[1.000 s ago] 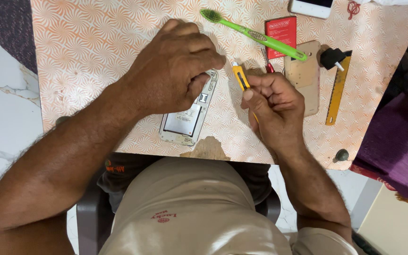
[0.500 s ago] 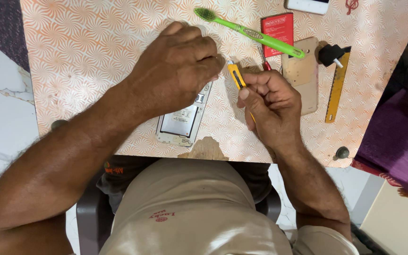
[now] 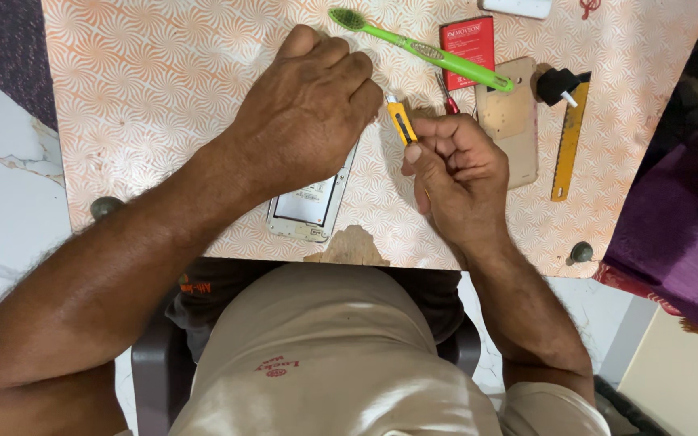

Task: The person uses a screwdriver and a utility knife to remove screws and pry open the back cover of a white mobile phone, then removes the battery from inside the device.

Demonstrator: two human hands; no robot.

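Orange-and-white swirl pattern covers the desk [image 3: 163,105] I'm looking down on, with pale marble floor to the left and purple cloth to the right. My left hand [image 3: 304,113] lies fisted on top of an opened phone body [image 3: 309,206], its grip clenched and pressing the upper part of it down; only the lower half of the phone shows below the hand, near the desk's front edge. My right hand [image 3: 454,173] has its grip closed around a small yellow utility knife [image 3: 400,125], tip pointing toward the left knuckles. Beyond lie a green toothbrush [image 3: 422,50], a red flat pack [image 3: 468,40], a tan back cover [image 3: 510,121] and a yellow ruler [image 3: 569,141].
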